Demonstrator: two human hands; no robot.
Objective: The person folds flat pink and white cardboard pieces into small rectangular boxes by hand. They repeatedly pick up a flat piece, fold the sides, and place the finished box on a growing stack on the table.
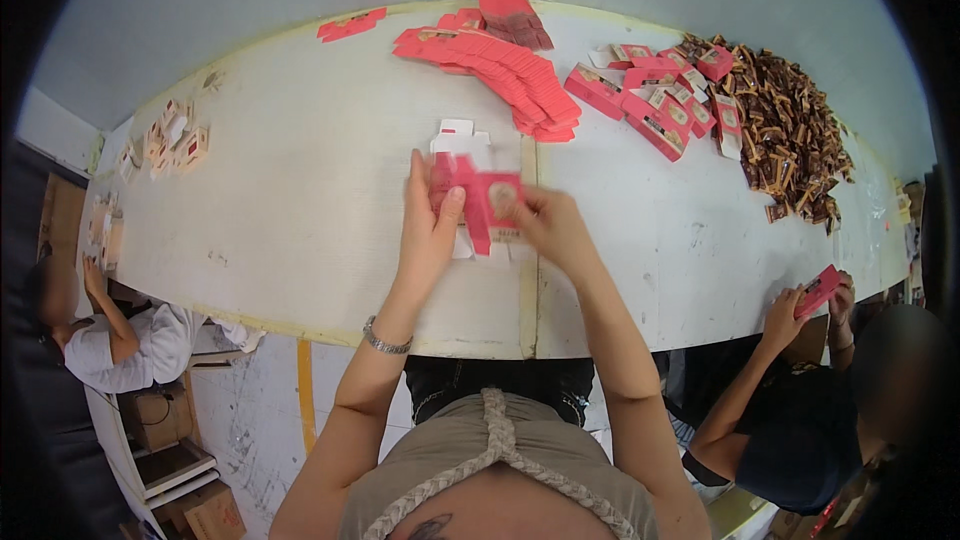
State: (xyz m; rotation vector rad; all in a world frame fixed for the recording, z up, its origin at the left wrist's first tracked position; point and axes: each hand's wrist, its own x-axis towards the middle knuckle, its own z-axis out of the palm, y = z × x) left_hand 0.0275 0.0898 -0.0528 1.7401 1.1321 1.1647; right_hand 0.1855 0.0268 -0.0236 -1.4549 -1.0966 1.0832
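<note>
A pink carton [498, 202] is between my hands above the middle of the white table, smeared by motion. My left hand [432, 218] grips its left part, thumb in front and fingers behind. My right hand [552, 225] pinches its right edge with thumb and fingers. White flaps [460, 134] show just beyond the carton; whether they belong to it or to another blank, I cannot tell. A fanned row of flat pink carton blanks [500, 70] lies farther off on the table.
Formed pink boxes [662, 125] lie at the far right beside a heap of small brown-wrapped packets [785, 120]. Small cream boxes [180, 140] stand at the far left. One person sits at the left; another at the right holds a pink box [820, 292].
</note>
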